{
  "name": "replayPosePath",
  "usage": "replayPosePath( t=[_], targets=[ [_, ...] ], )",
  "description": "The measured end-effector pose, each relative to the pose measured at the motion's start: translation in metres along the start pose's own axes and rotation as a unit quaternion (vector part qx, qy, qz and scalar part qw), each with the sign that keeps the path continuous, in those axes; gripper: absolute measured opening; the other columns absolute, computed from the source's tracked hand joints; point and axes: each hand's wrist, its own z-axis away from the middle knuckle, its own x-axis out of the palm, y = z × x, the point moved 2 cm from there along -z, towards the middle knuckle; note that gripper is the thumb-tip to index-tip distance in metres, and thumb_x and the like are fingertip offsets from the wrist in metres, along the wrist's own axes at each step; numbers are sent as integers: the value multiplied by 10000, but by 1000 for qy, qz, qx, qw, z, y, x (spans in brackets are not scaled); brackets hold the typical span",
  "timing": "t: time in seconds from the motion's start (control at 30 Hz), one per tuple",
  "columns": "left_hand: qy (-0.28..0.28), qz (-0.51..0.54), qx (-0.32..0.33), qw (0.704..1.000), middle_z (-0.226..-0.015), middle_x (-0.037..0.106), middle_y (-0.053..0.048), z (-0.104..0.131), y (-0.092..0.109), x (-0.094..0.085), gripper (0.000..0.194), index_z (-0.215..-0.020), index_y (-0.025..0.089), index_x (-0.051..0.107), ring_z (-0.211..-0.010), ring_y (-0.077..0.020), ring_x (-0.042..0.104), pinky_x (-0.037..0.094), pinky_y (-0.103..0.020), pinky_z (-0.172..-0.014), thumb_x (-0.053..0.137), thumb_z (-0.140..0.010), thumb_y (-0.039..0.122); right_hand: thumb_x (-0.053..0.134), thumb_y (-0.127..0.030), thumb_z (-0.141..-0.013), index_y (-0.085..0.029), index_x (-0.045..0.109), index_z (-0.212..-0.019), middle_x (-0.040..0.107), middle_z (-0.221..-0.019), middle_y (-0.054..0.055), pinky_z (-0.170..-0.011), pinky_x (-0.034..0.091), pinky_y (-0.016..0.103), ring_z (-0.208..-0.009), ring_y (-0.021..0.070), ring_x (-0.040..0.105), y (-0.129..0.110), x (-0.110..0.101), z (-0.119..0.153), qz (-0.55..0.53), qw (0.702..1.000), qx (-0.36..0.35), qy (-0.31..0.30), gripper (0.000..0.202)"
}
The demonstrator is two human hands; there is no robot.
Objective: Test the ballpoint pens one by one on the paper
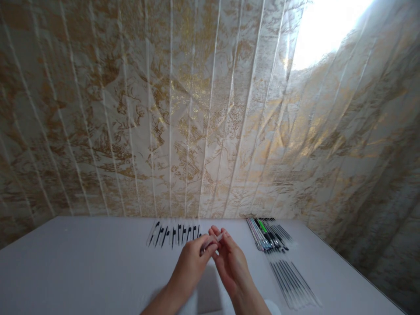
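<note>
Both hands meet above the near middle of the white table [98,262]. My left hand [193,258] has its fingers closed around a small, slender, pale piece [219,237], whose tip sticks out toward the right. Beside it, my right hand [231,258] is turned palm up, its thumb and fingers curled at the piece's tip. Blur and the fingers hide most of what is held. Behind my left hand lies a row of clear pen barrels with black parts [173,236].
At the right lie several assembled pens [259,234], one with a bright green part [262,225]. Nearer are several thin dark refills [290,280] in a row, with small black pieces [285,249] above them. A gold-patterned curtain [183,109] hangs behind the table.
</note>
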Motion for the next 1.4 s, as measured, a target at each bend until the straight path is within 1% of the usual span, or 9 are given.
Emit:
replayPosePath(
  t=[0.1, 0.2, 0.3, 0.43, 0.6, 0.77, 0.87, 0.97, 1.4],
  targets=[
    [-19, 72, -43, 996, -605, 446, 55, -5, 3, -9, 404, -754, 187, 553, -451, -81, 295, 246, -226, -454, 537, -771, 590, 738, -298, -677, -208, 529, -731, 541, -668, -55, -600, 471, 223, -571, 88, 520, -18, 7, 6, 43, 998, -35, -33, 234],
    [-43, 137, -80, 986, -610, 410, 74, -5, 10, -19, 539, -809, 172, 542, -427, -46, 175, 127, -216, -426, 568, -708, 700, 701, -281, -702, -205, 569, -846, 449, -632, -73, -504, 380, 201, -499, 72, 384, -32, 16, 14, 149, 984, -56, -76, 209],
    [-71, 178, -96, 977, -598, 385, 80, -3, 16, -24, 578, -783, 164, 531, -442, -39, 164, 97, -219, -431, 613, -671, 725, 658, -352, -760, -183, 618, -993, 413, -623, -66, -509, 357, 214, -521, 86, 365, -40, 25, 23, 279, 950, -70, -119, 291],
    [-112, 239, -110, 958, -582, 381, 80, 0, 17, -21, 538, -744, 164, 506, -460, -39, 175, 91, -218, -435, 667, -690, 674, 599, -500, -805, -141, 653, -1019, 409, -612, -51, -510, 341, 228, -526, 92, 355, -40, 31, 27, 371, 906, -59, -197, 421],
    [-108, 254, -109, 955, -597, 392, 75, 1, 14, -18, 516, -729, 161, 498, -463, -37, 172, 78, -220, -438, 690, -700, 640, 667, -441, -777, -159, 631, -943, 390, -576, -73, -480, 279, 216, -511, 89, 339, -39, 32, 28, 431, 871, -126, -199, 330],
    [-113, 181, -75, 974, -621, 416, 61, 1, 14, -16, 478, -729, 171, 509, -464, -57, 206, 128, -222, -441, 572, -793, 640, 612, -355, -835, -157, 620, -830, 477, -572, -50, -525, 311, 224, -537, 102, 386, -46, 32, 33, 517, 814, -213, -156, 198],
    [-116, 24, 12, 993, -627, 468, 39, 2, 17, -15, 441, -763, 168, 578, -542, -103, 372, 268, -226, -511, 462, -886, 576, 599, -371, -839, -155, 639, -876, 542, -624, -21, -546, 346, 231, -563, 118, 445, -55, 30, 32, 512, 816, -225, -147, 222],
    [-113, -88, 67, 987, -638, 502, 32, 5, 20, -14, 400, -774, 174, 604, -649, -142, 477, 337, -243, -621, 442, -918, 510, 604, -376, -830, -159, 660, -889, 513, -612, -28, -534, 339, 230, -551, 119, 433, -63, 28, 31, 518, 812, -224, -150, 232],
    [-135, -133, 68, 979, -644, 501, 38, 8, 26, -17, 347, -796, 176, 618, -648, -141, 487, 329, -236, -615, 429, -926, 437, 593, -343, -832, -156, 669, -886, 478, -587, -35, -537, 325, 236, -544, 117, 404, -69, 28, 34, 566, 784, -188, -175, 209]
  ],
)
